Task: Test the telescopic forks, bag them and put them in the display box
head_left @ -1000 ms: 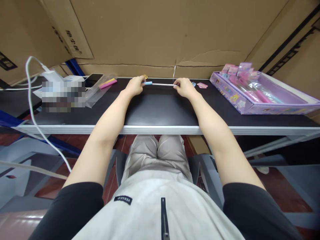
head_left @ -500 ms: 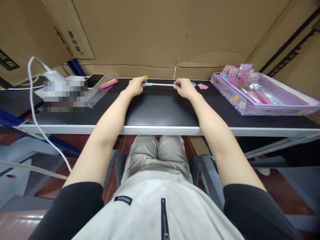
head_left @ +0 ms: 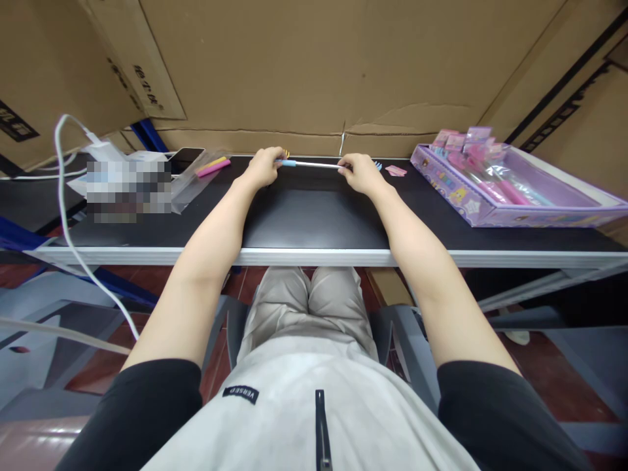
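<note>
Both my arms reach across the black table to its far edge. My left hand is closed on the blue-handled end of a thin silver rod. My right hand is closed on the rod's other end, where a small blue fork-like tip shows past my fingers. The rod lies level between my two hands, just above the tabletop. A bit of something yellow peeks out behind my left hand.
A purple tray box of pink packaged items sits at the right. A small pink piece lies near my right hand. Pink and yellow sticks in a clear bag, a phone, a white charger and cable lie at the left. Cardboard boxes wall the back.
Nothing but a slight shift of the view; my hands hold the rod in the same place.
</note>
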`<state>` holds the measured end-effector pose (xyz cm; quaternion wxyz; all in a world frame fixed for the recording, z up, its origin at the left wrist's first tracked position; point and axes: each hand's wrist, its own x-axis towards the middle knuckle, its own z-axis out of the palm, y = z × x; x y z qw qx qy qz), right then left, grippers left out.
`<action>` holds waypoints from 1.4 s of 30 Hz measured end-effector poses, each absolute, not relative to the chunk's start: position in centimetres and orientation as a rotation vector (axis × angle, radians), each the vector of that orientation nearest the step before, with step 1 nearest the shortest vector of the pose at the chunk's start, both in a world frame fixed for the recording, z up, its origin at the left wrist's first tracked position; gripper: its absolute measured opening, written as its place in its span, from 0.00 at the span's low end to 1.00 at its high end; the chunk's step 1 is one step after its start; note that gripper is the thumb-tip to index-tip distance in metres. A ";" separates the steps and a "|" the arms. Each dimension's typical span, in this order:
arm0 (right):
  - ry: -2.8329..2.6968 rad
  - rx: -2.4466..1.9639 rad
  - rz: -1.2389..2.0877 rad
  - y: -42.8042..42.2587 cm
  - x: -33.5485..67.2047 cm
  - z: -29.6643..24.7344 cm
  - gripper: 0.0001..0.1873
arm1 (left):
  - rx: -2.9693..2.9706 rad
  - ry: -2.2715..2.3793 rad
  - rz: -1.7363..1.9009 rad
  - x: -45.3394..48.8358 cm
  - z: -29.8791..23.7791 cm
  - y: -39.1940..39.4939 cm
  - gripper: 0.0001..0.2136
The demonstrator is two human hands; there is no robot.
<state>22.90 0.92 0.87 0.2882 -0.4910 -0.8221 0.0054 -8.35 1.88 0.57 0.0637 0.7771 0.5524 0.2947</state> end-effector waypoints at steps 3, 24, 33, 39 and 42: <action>-2.204 -1.310 0.002 1.1 23.0 0.8 0.10 | 2.365 1.660 0.916 -8.4 0.3 2.0 0.15; -2.169 -1.359 0.050 0.0 22.6 1.4 0.13 | 2.450 1.633 0.920 -9.4 -0.4 3.4 0.17; -2.187 -1.322 0.025 0.2 23.0 1.4 0.13 | 2.426 1.614 0.891 -9.2 0.3 2.2 0.18; -2.196 -1.281 0.013 -0.3 22.9 1.8 0.13 | 2.378 1.574 0.936 -9.1 0.8 1.2 0.16; -2.195 -1.278 0.020 -0.7 22.8 2.0 0.13 | 2.349 1.591 0.934 -9.1 1.0 0.9 0.15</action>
